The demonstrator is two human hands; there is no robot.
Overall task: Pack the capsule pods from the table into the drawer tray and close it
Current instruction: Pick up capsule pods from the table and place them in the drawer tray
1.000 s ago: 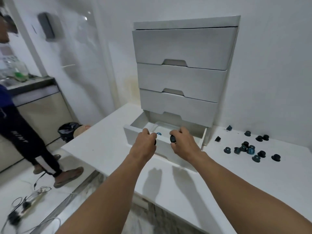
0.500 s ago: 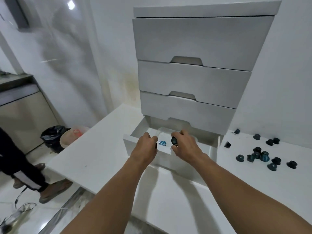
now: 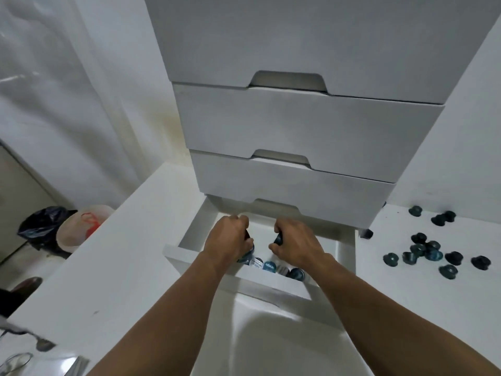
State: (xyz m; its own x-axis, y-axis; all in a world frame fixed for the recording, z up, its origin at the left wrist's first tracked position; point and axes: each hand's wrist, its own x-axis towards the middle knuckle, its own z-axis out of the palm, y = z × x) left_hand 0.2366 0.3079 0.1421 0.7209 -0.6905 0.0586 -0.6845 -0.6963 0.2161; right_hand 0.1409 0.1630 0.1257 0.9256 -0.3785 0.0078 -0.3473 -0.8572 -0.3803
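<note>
The bottom drawer of a white drawer unit stands pulled out over the white table. Both my hands are inside it. My left hand is closed on dark capsule pods, one showing under its fingers. My right hand pinches a dark capsule pod. Several blue and silver-lidded pods lie in a row along the drawer's front wall. A loose cluster of dark and teal pods sits on the table to the right of the unit.
Three shut drawers overhang the open one. A white wall rises behind the unit. Left of the table, on the floor, stand a black rubbish bag and a pale bin. Cables lie at the lower left.
My head has moved closer and lower, so the drawer's inside now shows. Both hands have reached deeper into the drawer, still holding pods.
</note>
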